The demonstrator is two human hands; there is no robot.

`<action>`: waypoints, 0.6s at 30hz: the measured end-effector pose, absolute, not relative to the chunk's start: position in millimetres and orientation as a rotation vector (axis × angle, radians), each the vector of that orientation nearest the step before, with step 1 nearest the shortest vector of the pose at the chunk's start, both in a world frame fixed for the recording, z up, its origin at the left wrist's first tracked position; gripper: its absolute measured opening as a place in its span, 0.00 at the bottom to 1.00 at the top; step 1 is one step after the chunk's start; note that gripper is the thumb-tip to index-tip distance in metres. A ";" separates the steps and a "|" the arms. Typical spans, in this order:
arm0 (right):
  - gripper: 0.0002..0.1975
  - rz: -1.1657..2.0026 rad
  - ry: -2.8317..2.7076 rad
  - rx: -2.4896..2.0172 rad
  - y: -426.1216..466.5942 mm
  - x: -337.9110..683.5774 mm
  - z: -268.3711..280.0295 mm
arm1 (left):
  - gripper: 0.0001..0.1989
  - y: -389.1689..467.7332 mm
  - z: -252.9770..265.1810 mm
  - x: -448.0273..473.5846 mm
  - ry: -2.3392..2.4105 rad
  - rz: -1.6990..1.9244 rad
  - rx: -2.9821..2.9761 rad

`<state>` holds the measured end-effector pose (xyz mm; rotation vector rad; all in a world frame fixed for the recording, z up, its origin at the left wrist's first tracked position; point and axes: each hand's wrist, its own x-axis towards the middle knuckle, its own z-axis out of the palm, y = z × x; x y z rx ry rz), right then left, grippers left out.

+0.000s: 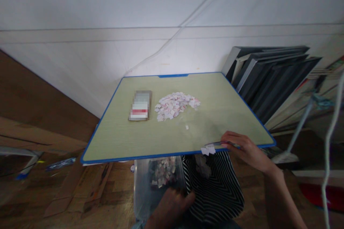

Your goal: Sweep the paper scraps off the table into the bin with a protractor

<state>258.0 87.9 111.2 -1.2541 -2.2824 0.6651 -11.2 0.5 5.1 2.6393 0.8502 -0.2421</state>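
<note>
My right hand is closed round slim dark tweezers at the front right edge of the small table. Beside their tips, a few white paper scraps lie at the blue rim. Lower down, my left hand is smeared by motion in front of a clear plastic bin, and its fingers cannot be made out. A heap of small white and pinkish paper pieces covers the middle of the tabletop. One single scrap sits apart, nearer to me.
Left of the heap lies a phone-like rectangle, its face pixelated. Under the front edge, the bin holds many small pieces, next to a black-and-white striped container. Dark panels lean at the right; cardboard lies on the floor.
</note>
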 end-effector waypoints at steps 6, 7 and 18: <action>0.10 0.686 -2.318 -1.263 81.8 263.2 114.7 | 0.19 0.0 1.8 -12.1 0.832 -0.218 2.617; 0.10 0.684 -2.318 -1.266 81.9 263.4 114.1 | 0.19 -0.2 1.4 -12.3 0.827 -0.217 2.617; 0.08 0.428 -2.135 -1.361 92.6 262.7 101.0 | 0.19 0.3 4.4 -10.7 0.818 -0.264 2.642</action>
